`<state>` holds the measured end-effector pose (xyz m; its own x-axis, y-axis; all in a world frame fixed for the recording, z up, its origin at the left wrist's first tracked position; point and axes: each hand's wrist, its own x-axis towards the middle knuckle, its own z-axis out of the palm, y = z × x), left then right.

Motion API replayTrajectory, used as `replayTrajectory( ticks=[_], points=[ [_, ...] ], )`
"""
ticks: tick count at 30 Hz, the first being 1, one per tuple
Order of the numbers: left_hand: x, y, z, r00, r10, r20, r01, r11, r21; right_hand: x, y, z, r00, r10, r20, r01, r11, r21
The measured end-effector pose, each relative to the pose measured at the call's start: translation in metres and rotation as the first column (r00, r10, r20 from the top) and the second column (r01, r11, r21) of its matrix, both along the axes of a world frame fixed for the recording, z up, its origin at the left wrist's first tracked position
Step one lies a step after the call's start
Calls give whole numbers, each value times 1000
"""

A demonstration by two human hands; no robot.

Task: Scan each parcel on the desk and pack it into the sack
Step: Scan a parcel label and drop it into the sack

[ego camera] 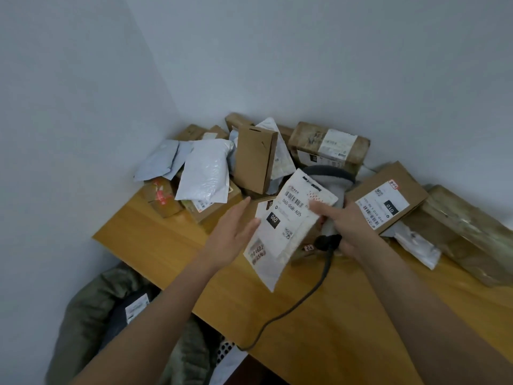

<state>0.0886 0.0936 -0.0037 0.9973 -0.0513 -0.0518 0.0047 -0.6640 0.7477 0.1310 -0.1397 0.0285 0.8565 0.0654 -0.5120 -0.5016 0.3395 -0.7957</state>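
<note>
- Here, from the one camera on my head, my right hand (344, 223) grips the grey scanner (327, 232) by its handle, fingers curled round it, while its forefinger sticks out and pins the top of the white mailer (280, 226) against the scanner's head.
- My left hand (233, 234) is flat, fingers straight and together; only their tips touch the mailer's left edge, steadying it, I judge, so that it cannot swing.
- The mailer hangs between my two hands, tilted, label side up towards me so that the barcode near my right forefinger can be read.
- The scanner's dark cable (294, 307) trails from below my right palm, across the wooden desk (155, 240) and off its near edge.
- Beyond my fingertips, against the wall corner, the unscanned pile waits: an upright brown carton (254, 162), a white bubble bag (205, 176) to its left, and a labelled flat box (385, 204) just right of my right hand.
- Below my left forearm, off the desk's edge, the green sack (91, 309) stands open with a labelled parcel already inside, close by, so a scanned mailer needs only a short drop.
</note>
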Motion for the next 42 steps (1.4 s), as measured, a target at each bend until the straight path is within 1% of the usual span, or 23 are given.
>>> replayTrajectory(
  ticks=[1,2,3,4,5,6,8,10,11,13,16,18,21,25,28,32,42],
  points=[
    [4,4,3,990,49,-134,-56,997,-51,-3,1,5,997,78,28,-78,997,1],
    [6,6,7,958,66,-278,-106,985,-132,-6,5,11,989,140,56,-140,990,-4],
    [7,8,9,920,39,-391,-139,963,-230,-8,8,14,981,179,75,-179,984,-9],
    [8,12,10,885,-28,-465,-149,929,-340,-10,12,17,976,200,87,-200,980,-6],
    [7,14,12,857,-100,-505,-143,896,-420,-10,17,19,975,202,92,-203,979,0],
    [5,16,13,837,-147,-527,-143,871,-470,-10,21,21,975,199,96,-201,980,4],
    [-2,24,14,830,-140,-540,-197,832,-519,-7,28,21,974,202,106,-196,978,-64],
    [-7,37,11,853,-27,-522,-305,786,-538,-5,34,21,973,203,110,-180,966,-184],
    [-10,44,9,856,47,-515,-370,751,-547,-5,36,21,976,192,99,-168,963,-210],
    [-13,59,5,831,165,-530,-496,651,-574,-6,42,27,981,189,44,-177,967,-183],
    [-14,76,-2,782,297,-548,-613,524,-591,-12,52,41,957,291,-8,-290,953,-92],
    [-13,83,-5,749,379,-544,-663,456,-594,-19,60,50,918,396,16,-394,916,-69],
    [-15,91,-7,704,465,-536,-707,388,-592,-28,74,59,833,541,119,-531,841,-103],
    [-19,100,-10,658,529,-536,-742,333,-582,-34,88,69,780,594,197,-580,804,-128],
    [-23,106,-12,626,556,-547,-765,299,-571,-39,92,76,761,606,230,-595,794,-124],
    [-27,111,-19,590,580,-562,-789,265,-555,-43,91,84,764,600,239,-595,797,-98],
    [-32,113,-27,564,593,-575,-798,210,-565,-50,86,92,771,590,240,-601,798,-31]
  ],
)
